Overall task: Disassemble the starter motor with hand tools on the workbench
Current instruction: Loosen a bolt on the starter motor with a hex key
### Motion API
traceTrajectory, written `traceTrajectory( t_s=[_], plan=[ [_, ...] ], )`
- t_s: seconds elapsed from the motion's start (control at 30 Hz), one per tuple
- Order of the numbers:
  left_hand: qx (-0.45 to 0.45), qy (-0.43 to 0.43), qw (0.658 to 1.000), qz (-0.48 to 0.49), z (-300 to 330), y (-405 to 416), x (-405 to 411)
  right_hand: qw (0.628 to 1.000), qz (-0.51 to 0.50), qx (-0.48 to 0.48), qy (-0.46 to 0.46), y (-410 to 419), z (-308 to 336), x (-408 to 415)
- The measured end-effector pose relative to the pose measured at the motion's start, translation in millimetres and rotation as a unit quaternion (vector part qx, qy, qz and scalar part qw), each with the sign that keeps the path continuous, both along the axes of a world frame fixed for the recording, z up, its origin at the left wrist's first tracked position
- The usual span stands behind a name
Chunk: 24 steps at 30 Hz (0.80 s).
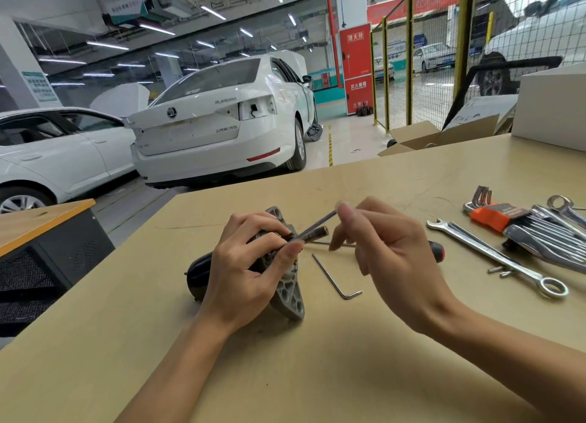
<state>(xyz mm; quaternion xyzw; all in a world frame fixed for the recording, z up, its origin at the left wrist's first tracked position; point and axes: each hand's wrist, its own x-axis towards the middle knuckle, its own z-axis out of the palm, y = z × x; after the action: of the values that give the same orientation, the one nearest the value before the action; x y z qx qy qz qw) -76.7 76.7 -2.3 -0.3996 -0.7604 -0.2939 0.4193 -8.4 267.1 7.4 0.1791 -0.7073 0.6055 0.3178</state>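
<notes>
My left hand [250, 270] wraps the starter motor [279, 280] on the table [317, 359], fingers curled over its dark body, and keeps it propped on the edge of its grey flange. Out of the flange end a long thin bolt [317, 224] slants up toward my right hand [390, 248], whose thumb and forefinger pinch its upper tip; the other fingers hang loose. Just beside the flange lies a loose hex key [336, 276], and a screwdriver [436, 252] is partly hidden behind my right hand. Further right lie a combination wrench [494, 257], some small pins [501, 271], the orange-holdered hex key set [494, 213] and a heap of wrenches [551, 235].

I judge I am drawing the bolt out. The risks: if I pull it off-axis it may bind in the housing; my pinch is light, so it could slip and roll off; and if my left grip eases, the motor may tip over onto its flange.
</notes>
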Motion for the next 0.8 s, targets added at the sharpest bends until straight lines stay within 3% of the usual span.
traceTrajectory(
  t_s=[0.2, 0.53, 0.8],
  plan=[
    [0.002, -0.006, 1.000, -0.005, 0.6, -0.5, 0.6, 0.996, -0.006, -0.018, -0.091, 3.2, 0.6, -6.2],
    [-0.005, -0.003, 1.000, 0.002, 0.9, 0.1, 0.8, 0.999, 0.006, 0.037, 0.022, -2.5, -2.1, -4.9],
    [-0.005, 0.000, 1.000, 0.005, 0.2, -0.2, 0.5, 0.995, 0.078, 0.036, 0.043, -1.0, -1.2, 0.7]
  ],
)
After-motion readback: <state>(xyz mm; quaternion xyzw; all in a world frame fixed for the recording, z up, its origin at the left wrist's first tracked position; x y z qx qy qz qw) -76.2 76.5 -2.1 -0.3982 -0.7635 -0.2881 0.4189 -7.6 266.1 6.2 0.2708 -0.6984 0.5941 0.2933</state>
